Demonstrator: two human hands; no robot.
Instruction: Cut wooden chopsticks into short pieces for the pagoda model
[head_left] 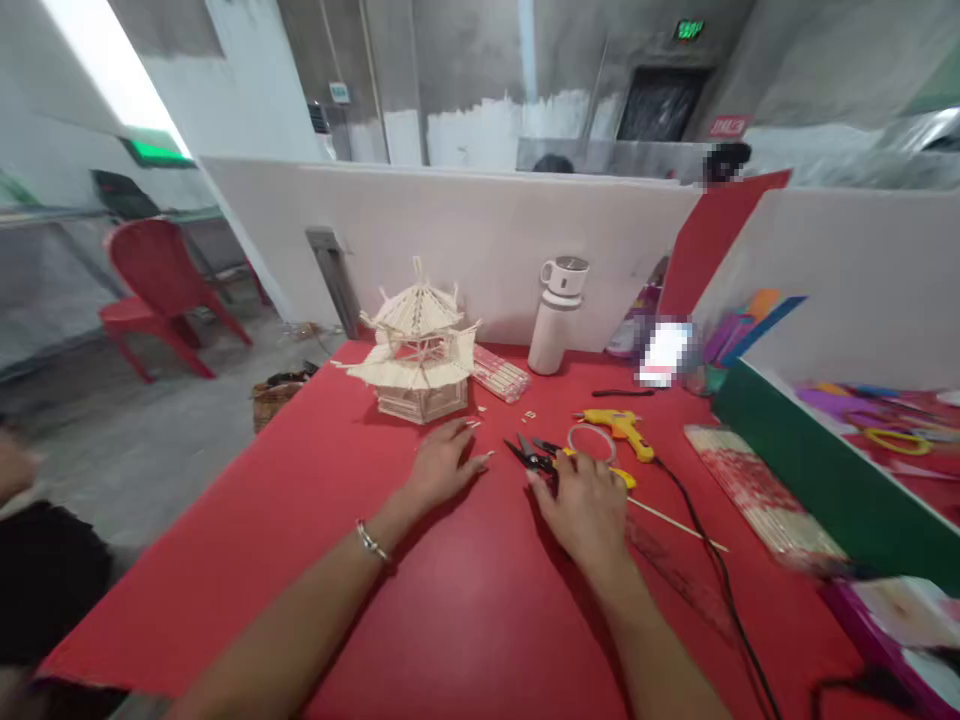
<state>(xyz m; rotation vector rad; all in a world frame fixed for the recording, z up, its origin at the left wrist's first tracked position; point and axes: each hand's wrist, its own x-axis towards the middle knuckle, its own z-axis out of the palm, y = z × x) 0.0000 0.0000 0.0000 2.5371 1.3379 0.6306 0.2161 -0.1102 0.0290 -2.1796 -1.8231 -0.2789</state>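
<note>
My left hand (444, 464) lies flat on the red table (315, 520), fingers spread, just in front of a small pagoda model (416, 345) built of wooden sticks. My right hand (581, 505) rests palm down to the right of it, its fingertips at the yellow-handled black clippers (536, 457). A thin wooden stick (675, 522) runs out from under that hand toward the right. Whether the fingers grip the clippers' handle is hidden. A yellow glue gun (619, 428) and a clear ring (591, 442) lie just beyond.
A white flask (556, 318) stands at the white partition (480, 235). Bundles of sticks lie behind the model (499, 374) and at the right (757, 495). A black cord (712, 560) trails across the table. A green divider (825, 470) borders the right; a red chair (161, 290) stands left.
</note>
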